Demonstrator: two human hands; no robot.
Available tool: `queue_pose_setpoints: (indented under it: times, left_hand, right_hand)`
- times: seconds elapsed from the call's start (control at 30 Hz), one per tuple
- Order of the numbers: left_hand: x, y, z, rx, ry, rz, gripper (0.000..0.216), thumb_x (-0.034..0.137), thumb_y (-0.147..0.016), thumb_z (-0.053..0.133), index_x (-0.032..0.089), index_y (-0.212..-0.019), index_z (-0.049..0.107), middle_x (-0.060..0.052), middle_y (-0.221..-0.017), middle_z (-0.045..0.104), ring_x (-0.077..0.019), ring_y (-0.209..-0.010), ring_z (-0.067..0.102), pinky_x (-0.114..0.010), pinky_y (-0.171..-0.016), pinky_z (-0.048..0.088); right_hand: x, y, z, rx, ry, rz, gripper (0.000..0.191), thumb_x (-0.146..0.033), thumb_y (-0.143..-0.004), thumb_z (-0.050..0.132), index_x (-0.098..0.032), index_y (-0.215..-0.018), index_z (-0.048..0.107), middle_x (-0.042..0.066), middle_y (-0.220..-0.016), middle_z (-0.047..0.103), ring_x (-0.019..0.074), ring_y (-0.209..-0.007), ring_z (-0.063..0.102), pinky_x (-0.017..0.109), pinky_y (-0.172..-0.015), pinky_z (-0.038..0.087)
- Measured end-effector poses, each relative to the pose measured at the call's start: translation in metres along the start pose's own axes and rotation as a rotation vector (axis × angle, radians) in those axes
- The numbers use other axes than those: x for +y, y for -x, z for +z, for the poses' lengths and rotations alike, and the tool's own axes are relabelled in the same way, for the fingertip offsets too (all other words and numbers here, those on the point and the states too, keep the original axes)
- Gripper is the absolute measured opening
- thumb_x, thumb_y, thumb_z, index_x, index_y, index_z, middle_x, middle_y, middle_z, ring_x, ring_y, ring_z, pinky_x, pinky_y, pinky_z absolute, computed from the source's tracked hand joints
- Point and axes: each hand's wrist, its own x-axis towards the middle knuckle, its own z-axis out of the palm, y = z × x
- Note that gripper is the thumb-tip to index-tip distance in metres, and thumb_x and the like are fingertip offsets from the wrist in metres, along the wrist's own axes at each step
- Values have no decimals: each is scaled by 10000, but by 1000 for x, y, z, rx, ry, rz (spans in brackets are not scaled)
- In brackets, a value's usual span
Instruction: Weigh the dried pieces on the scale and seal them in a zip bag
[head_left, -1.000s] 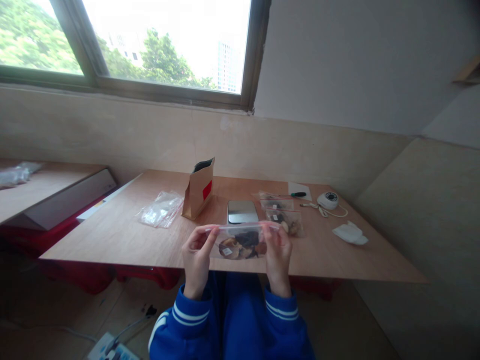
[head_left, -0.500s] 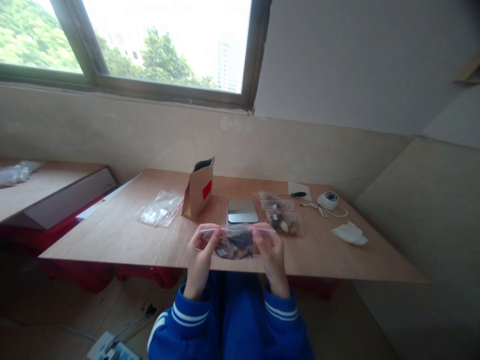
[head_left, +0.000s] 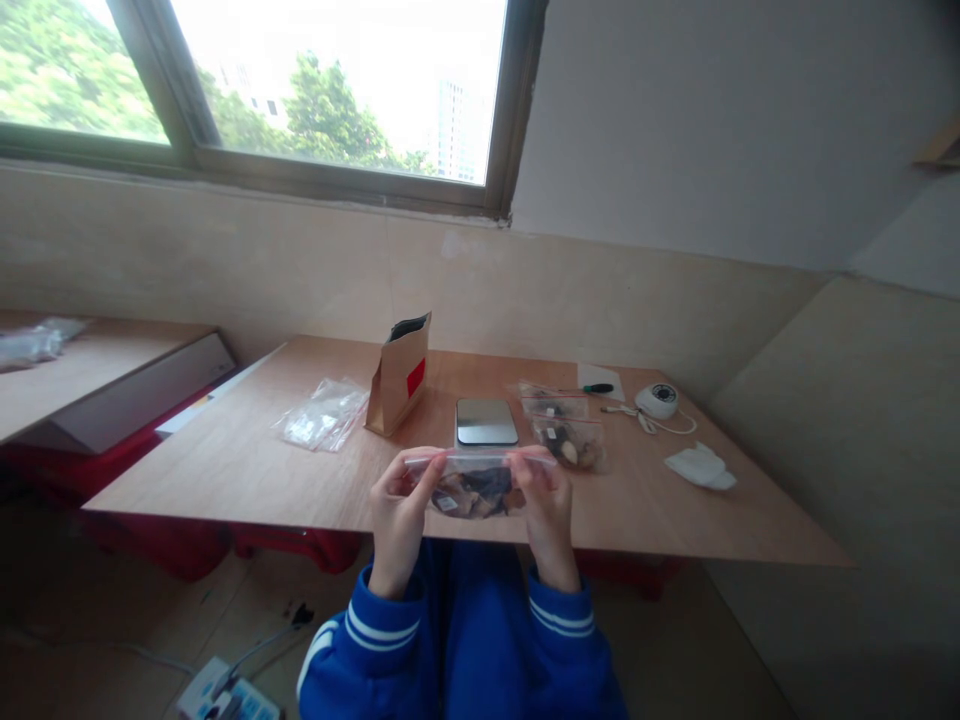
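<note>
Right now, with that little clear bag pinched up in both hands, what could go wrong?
The zip bag hangs by its top strip between the left hand and right hand, over the table's near edge. If the strip is not pressed fully closed, the dark pieces inside could spill toward the lap or floor. A slipping pinch might also drop the bag. The scale and filled bags lie close behind and could get nudged.

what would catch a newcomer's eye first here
Front and centre, the left hand and right hand pinch the top strip of a clear zip bag of dark dried pieces. Behind it on the table stands an open brown paper pouch beside a small scale.
</note>
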Motion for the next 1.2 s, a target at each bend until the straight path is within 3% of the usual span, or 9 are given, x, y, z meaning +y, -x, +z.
queue_pose_setpoints:
  times: [0.13, 0.23, 0.33, 0.53, 0.8, 0.9, 1.03, 1.2]
  left_hand:
    - [-4, -2, 1, -52, 31, -55, 279, 416, -774, 678, 149, -855, 694, -32, -725, 683, -137, -594, 627, -225, -516, 507]
    - [-5, -2, -1, -118, 56, -95, 288, 402, -755, 702, 149, -894, 693, -32, -754, 690, -134, -597, 633, -219, -513, 508]
    - [-5, -3, -1, -154, 53, -134, 284, 386, -718, 739, 145, -860, 694, -38, -765, 699, -142, -605, 646, -219, -518, 513]
    - [1, -2, 3, -144, 73, -175, 291, 396, -712, 741, 132, -820, 681, -13, -639, 666, -135, -518, 621, -216, -459, 495]
    - [-2, 2, 7, -70, 68, -174, 282, 372, -702, 754, 135, -848, 708, -51, -751, 723, -180, -659, 681, -238, -535, 536]
    - [-1, 1, 5, -83, 51, -146, 258, 371, -713, 746, 145, -833, 708, -48, -767, 726, -178, -700, 688, -227, -580, 539]
    - [5, 0, 2, -204, 18, -179, 291, 381, -730, 727, 155, -913, 723, -63, -832, 737, -180, -734, 691, -230, -614, 545]
    - [8, 1, 2, -256, -37, -193, 287, 394, -730, 725, 141, -864, 743, -71, -790, 733, -150, -591, 653, -208, -494, 501]
  right_hand:
    - [-1, -1, 0, -83, -44, 46, 193, -388, -816, 644, -200, -779, 668, 18, -786, 666, 166, -732, 618, 270, -679, 497]
    - [-2, -1, -3, -184, -73, 75, 205, -401, -826, 627, -207, -850, 688, 31, -862, 695, 184, -803, 647, 282, -728, 512]
    - [-1, -1, -4, -206, -72, 107, 188, -393, -816, 645, -212, -849, 683, 18, -805, 697, 176, -750, 649, 267, -682, 510]
    - [2, -1, 0, -130, -18, 62, 194, -387, -802, 663, -198, -762, 678, 19, -715, 671, 168, -689, 623, 264, -625, 498]
    - [-2, -1, 0, -39, 43, 34, 200, -384, -788, 679, -188, -757, 705, 28, -737, 680, 182, -713, 627, 296, -677, 511]
    - [-2, -2, -3, -107, -30, 93, 204, -394, -781, 686, -194, -749, 708, 24, -755, 692, 182, -725, 639, 286, -674, 515]
    - [-3, -1, -6, -266, -107, 190, 196, -388, -767, 704, -210, -847, 718, 25, -838, 719, 184, -769, 667, 276, -682, 527]
    - [-3, -1, -3, -270, -77, 171, 165, -368, -768, 710, -209, -811, 711, 20, -810, 721, 181, -779, 672, 267, -697, 520]
